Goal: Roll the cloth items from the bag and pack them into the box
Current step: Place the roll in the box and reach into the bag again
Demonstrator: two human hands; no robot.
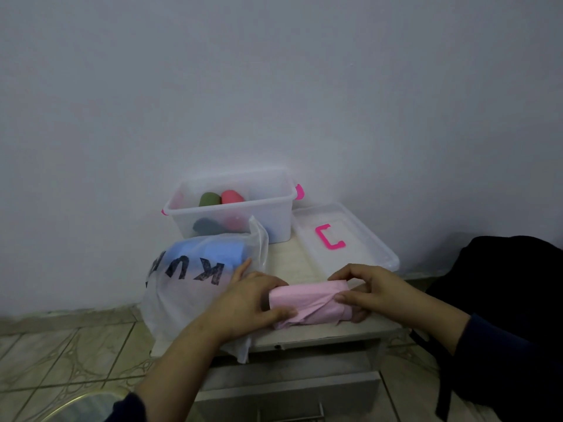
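On the small table [292, 260] in front of you, much is only half legible: the white plastic bag [185, 287] hides its blue cloth [207, 254] behind a milky film and cut-off dark letters, and the clear box [231, 205] at the wall shows a green roll [209, 198] and a red roll [232, 197], with darker shapes below too blurred to name. Beside the box lies its lid [359, 239] — and nearer you, just right of the bag, your left hand [256, 300] curls round one end of the pink cloth roll [307, 303] while your right hand [368, 287] pinches the other end, thumb under, fingers arched over.
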